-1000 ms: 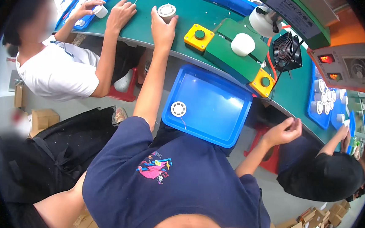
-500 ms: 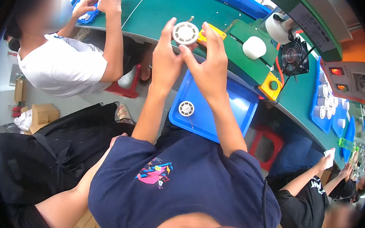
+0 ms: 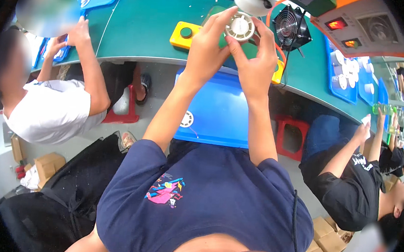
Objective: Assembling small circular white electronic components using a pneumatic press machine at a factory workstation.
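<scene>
Between my two hands is a round white slotted plastic housing (image 3: 240,26), beneath the white press head (image 3: 253,2). My left hand (image 3: 210,47) grips its left edge with curled fingers. At the right and lower edge, my right hand (image 3: 257,59) closes on it with thumb and fingers. What lies under the housing is mostly hidden, so I cannot tell whether it rests on the press base. A second slotted housing (image 3: 187,119) with a thin wire lies in the blue tray (image 3: 217,108) below my forearms, partly covered by my left arm.
Yellow button boxes (image 3: 179,36) (image 3: 278,73) flank my hands. A black fan (image 3: 291,28) and an orange control unit (image 3: 358,29) stand right. Blue trays (image 3: 343,86) of white parts sit farther right. Co-workers sit on both sides; a red stool (image 3: 289,137) stands right.
Both hands have carried the housing rightward to the press, under its head. The head view has shifted, so the bench and tray appear in different places.
</scene>
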Demonstrator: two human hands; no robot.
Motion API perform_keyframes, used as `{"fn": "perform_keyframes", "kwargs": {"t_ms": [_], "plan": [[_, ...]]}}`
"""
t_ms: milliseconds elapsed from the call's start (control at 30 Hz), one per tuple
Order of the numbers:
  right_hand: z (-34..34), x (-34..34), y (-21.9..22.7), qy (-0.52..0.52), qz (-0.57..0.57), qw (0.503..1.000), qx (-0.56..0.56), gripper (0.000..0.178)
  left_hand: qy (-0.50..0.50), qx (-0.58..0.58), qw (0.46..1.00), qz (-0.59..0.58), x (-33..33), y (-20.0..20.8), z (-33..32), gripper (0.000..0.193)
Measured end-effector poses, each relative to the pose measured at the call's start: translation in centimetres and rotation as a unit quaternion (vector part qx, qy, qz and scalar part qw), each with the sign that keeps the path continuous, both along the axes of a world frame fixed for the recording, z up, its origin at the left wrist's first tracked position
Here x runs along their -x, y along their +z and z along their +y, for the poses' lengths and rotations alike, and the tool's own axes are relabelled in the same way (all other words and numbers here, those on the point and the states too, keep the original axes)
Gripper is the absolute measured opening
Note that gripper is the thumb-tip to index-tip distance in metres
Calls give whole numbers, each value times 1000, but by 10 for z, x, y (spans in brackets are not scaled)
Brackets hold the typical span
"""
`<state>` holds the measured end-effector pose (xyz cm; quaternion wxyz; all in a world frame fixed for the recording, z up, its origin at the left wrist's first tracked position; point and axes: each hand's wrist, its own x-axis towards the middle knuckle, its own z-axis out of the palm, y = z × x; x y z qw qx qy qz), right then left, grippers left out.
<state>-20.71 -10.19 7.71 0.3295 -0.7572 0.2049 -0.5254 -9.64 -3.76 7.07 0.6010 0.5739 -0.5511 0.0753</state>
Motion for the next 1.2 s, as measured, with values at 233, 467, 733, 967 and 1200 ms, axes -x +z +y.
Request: {"fn": "perform_keyframes", "kwargs": {"t_ms": [233, 467, 733, 967, 1200], "plan": [[-30, -3, -6, -20, 6, 999, 24, 57, 17, -29, 999, 7, -2, -13, -29, 66], [-32, -2, -2, -26, 65, 997, -11, 53, 4, -84, 996, 22, -10, -11, -26, 65], [-33, -14, -14, 8, -5, 996, -93, 62, 23, -93, 995, -5, -13, -11, -24, 67], [-37, -12, -17, -9, 16, 996, -92, 63, 50, -159, 985, -54, -21, -12, 29, 64], [-26, -2, -2, -8, 12, 996, -92, 65, 182, -151, 970, 51, -63, -44, 57, 55]]}}
